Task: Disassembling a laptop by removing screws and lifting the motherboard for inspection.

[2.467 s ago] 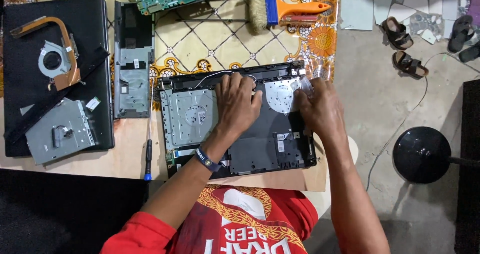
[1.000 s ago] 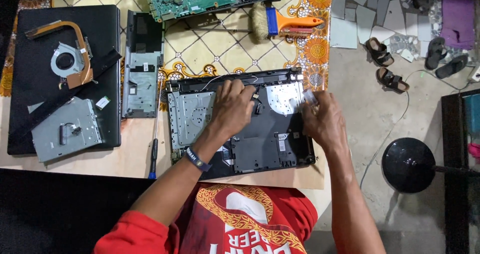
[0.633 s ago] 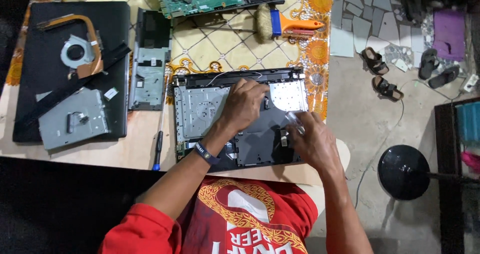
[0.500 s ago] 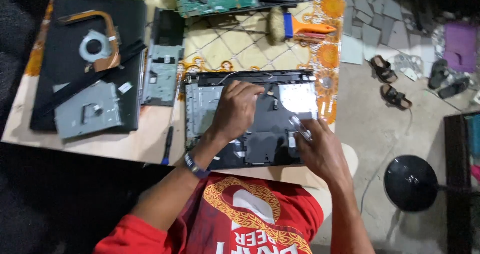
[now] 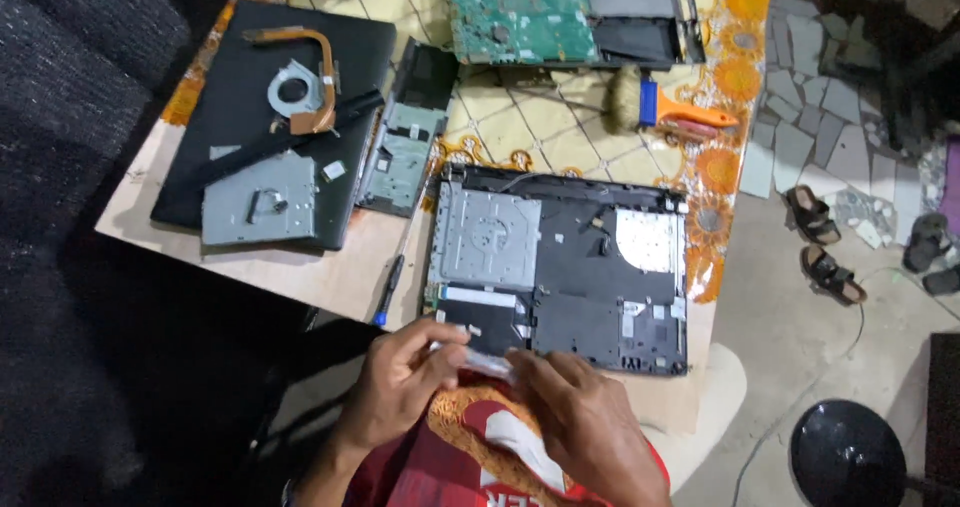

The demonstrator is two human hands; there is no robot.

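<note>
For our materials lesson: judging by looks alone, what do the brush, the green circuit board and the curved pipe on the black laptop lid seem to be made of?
Brush: orange handle, glossy like moulded plastic; pale bristles, fibre unclear.
Green circuit board: flat green laminate, probably fibreglass, dotted with small components.
Curved pipe: copper-coloured, dull metallic sheen, likely copper.

One brush (image 5: 668,110); two sandals (image 5: 812,215); one screwdriver (image 5: 389,289).

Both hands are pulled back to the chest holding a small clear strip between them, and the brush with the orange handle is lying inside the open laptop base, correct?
Not quite. The head view shows the brush on the patterned tablecloth beyond the open laptop base, not inside it. The left hand and right hand do hold the clear strip between them.
</note>
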